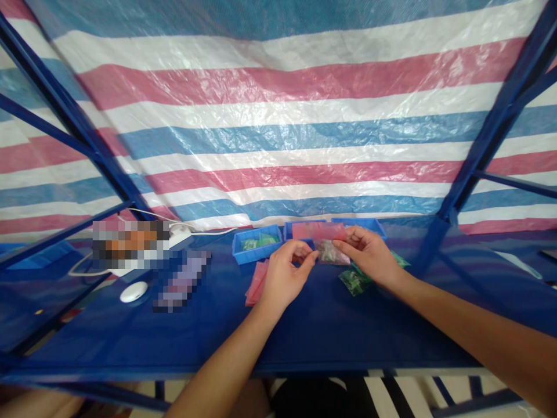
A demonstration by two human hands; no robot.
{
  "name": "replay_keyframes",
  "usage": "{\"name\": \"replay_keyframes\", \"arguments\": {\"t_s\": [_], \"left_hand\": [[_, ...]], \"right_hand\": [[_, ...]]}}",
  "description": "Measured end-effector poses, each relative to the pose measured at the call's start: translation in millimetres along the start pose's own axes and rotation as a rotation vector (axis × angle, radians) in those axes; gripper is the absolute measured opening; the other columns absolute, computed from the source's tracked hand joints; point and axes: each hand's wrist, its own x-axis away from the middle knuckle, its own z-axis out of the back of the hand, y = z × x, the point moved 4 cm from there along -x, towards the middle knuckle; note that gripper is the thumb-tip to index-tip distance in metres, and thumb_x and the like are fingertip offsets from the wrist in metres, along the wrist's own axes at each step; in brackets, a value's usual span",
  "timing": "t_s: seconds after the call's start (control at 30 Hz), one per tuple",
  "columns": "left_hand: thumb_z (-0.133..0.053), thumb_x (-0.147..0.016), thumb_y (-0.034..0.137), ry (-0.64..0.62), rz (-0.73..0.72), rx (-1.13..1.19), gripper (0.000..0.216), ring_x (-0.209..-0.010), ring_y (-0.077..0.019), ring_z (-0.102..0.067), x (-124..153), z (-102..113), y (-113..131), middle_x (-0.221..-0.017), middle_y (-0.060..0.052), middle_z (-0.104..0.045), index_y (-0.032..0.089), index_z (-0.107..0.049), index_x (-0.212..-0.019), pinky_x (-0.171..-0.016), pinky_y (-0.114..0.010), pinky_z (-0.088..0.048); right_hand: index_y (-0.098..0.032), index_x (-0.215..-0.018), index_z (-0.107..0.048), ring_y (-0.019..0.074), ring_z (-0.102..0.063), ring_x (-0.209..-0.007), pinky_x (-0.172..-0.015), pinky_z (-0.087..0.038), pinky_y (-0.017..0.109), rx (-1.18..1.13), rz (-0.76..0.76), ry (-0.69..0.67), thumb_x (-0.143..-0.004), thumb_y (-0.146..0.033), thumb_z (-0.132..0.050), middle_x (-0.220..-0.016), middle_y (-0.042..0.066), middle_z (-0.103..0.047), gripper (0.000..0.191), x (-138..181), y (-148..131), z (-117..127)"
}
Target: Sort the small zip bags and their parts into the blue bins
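A pinkish see-through plastic bag (334, 253) with small pale pieces inside hangs from my right hand (369, 254), its thumb and fingers closed on the bag's right side. At the bag's left edge is my left hand (285, 271), thumb and forefinger pinched together. What that pinch holds, if anything, is too small to make out. Flat pink bags (256, 285) lie on the table under the left wrist. Green packets (354, 281) rest below and beside the right hand, partly covered by it.
Behind my hands stand three blue bins, the left bin (256, 255) holding green packets. To the left on the blue table (304, 342) are a white round object (133, 292), blurred-out items and white cables. Blue metal posts (487, 145) and a striped plastic sheet (278, 133) enclose the back.
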Motion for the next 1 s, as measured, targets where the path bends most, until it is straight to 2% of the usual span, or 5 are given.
{"name": "replay_keyframes", "arguments": {"t_s": [0.13,0.3,0.57,0.8,1.0], "left_hand": [[-0.073,-0.092,0.037,-0.128,-0.041,0.046,0.028,-0.093,-0.0193,-0.071,3,-8,10,-0.109,-0.008,-0.074,0.020,-0.069,-0.113,-0.081,-0.029,-0.058],[-0.066,-0.097,0.039,-0.163,-0.091,-0.140,0.021,-0.082,-0.0181,-0.065,2,-5,12,-0.090,-0.004,-0.071,0.019,-0.072,-0.100,-0.071,-0.027,-0.050],[-0.061,-0.099,0.042,-0.030,0.073,0.055,0.027,-0.079,-0.0181,-0.066,-2,0,-9,-0.093,-0.004,-0.076,0.021,-0.077,-0.107,-0.070,-0.027,-0.050],[-0.066,-0.097,0.041,-0.125,0.107,0.360,0.025,-0.087,-0.0190,-0.070,-2,-12,-10,-0.100,-0.005,-0.076,0.019,-0.073,-0.108,-0.075,-0.027,-0.054],[-0.066,-0.097,0.035,0.047,0.011,0.047,0.019,-0.091,-0.0185,-0.069,-1,3,0,-0.103,-0.006,-0.071,0.021,-0.066,-0.109,-0.075,-0.028,-0.057]], "right_hand": [[-0.024,-0.100,-0.070,0.0222,-0.072,-0.084,-0.081,-0.059,0.038,0.042,-0.020,-0.125,-0.085,-0.051,-0.079,-0.094,0.004,-0.077,0.032,9,-13,-11],[-0.023,-0.112,-0.073,0.0229,-0.073,-0.096,-0.092,-0.060,0.040,0.016,-0.033,-0.291,-0.095,-0.052,-0.068,-0.111,0.007,-0.076,0.034,19,-29,-24],[-0.026,-0.116,-0.066,0.0188,-0.067,-0.079,-0.065,-0.058,0.031,0.032,0.004,-0.019,-0.085,-0.049,-0.080,-0.094,0.003,-0.072,0.041,6,-12,-7],[-0.022,-0.102,-0.071,0.0154,-0.065,-0.070,-0.066,-0.057,0.031,-0.033,-0.085,-0.222,-0.084,-0.048,-0.082,-0.093,0.003,-0.075,0.033,9,-10,-17],[-0.023,-0.093,-0.070,0.0155,-0.063,-0.062,-0.061,-0.055,0.031,0.009,-0.058,-0.094,-0.081,-0.054,-0.081,-0.080,0.001,-0.073,0.035,5,-9,-7]]}}
